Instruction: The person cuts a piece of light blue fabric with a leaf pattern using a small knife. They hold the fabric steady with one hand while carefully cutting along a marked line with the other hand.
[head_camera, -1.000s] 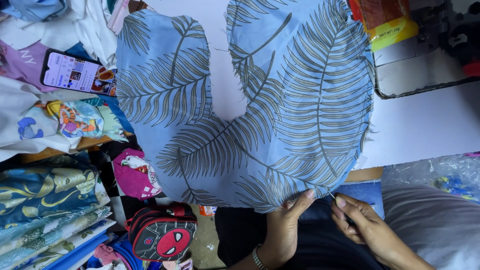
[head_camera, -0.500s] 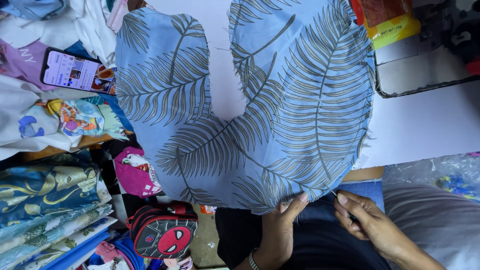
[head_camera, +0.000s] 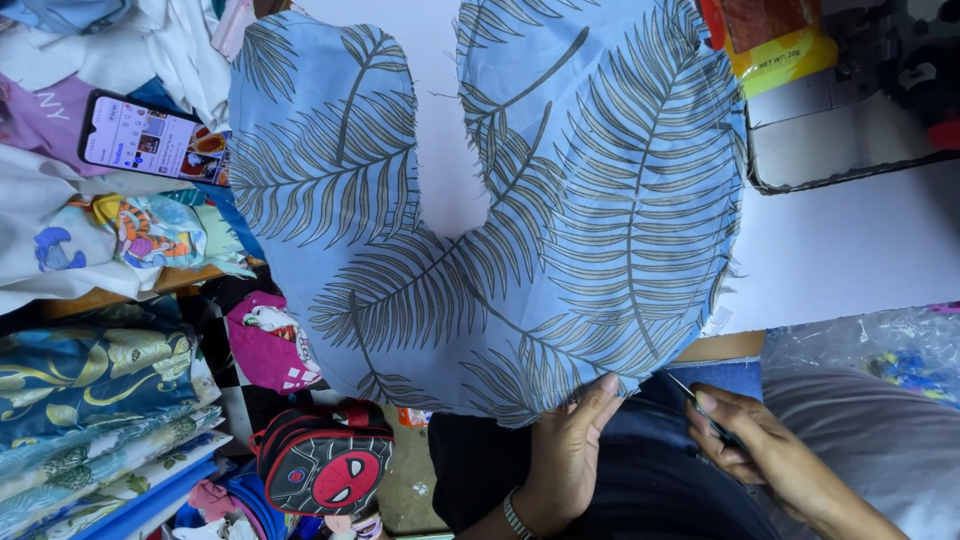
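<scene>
Left hand (head_camera: 568, 452) flat, fingers together, touching the lower edge of the blue leaf-print fabric (head_camera: 520, 220); right hand (head_camera: 745, 440) just beside — pinching small scissors (head_camera: 703, 410).

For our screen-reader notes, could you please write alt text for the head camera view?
A U-shaped piece of blue leaf-print fabric lies on a white table, its near edge touched by the person's left hand, while the right hand pinches a thin dark tool just off the edge. A phone rests on piled cloth at left, a small red-and-black bag below.
</scene>
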